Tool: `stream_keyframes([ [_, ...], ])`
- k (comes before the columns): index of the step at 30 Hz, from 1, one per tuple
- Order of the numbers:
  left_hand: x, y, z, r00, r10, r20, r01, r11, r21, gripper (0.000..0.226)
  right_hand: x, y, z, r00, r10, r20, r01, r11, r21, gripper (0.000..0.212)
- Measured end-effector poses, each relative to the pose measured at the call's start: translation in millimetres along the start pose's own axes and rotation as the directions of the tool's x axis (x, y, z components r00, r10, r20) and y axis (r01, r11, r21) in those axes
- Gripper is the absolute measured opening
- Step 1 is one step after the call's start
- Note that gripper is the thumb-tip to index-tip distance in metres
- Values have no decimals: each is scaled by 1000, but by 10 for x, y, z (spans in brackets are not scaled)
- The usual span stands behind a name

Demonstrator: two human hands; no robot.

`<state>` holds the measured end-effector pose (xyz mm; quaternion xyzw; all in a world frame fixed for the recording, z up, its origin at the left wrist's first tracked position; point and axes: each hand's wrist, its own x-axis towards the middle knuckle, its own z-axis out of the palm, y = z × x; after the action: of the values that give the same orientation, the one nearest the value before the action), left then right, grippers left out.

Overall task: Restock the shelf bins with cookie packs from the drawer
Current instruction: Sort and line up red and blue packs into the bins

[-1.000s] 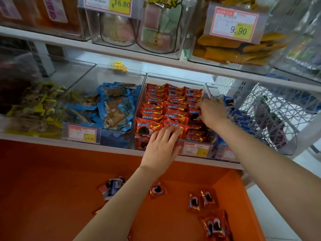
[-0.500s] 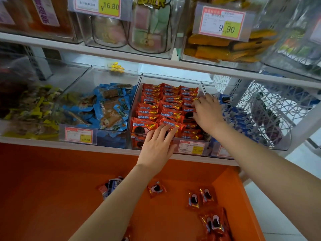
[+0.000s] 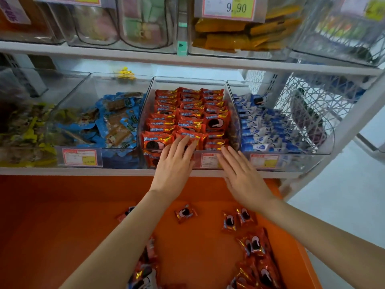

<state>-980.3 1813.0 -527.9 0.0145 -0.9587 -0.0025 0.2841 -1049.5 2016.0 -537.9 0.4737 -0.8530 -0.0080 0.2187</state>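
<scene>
R hand [image 3: 243, 178] pulled back to bin [image 3: 187, 78] front beside L hand [image 3: 175, 165]; both fingers straight, tips at front cookie packs [image 3: 158, 141].

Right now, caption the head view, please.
Left hand and right hand open at the red cookie bin; loose packs in orange drawer.

Single head view, looking forward-down, close above shelf bins [image 3: 195, 84]

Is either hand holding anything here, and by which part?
Nothing is held. The left hand lays straight fingers on the red cookie packs; the right hand is open too.
</scene>
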Motion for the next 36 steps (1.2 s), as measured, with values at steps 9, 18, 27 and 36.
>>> stream_keyframes([
  [9, -678, 40, 271, 996, 68, -65, -78, 982, -172, 27, -765, -308, 609, 987, -14, 162, -4, 994, 108, 46],
  [18, -1213, 22, 1196, 847, -53, 529, 161, 974, -161, 37, -1133, -282, 1442, 747, 209, 630, -390, 907, 162, 56],
  [27, -1363, 16, 1901, 580, -174, 796, 364, 929, -63, 51, -1316, -192, 2016, 572, 149, 807, -426, 894, 137, 64],
  [36, -1443, 15, 2272, 480, -144, 865, 429, 899, -88, 44, -1190, -284, 2245, 548, 212, 809, -522, 842, 133, 67],
])
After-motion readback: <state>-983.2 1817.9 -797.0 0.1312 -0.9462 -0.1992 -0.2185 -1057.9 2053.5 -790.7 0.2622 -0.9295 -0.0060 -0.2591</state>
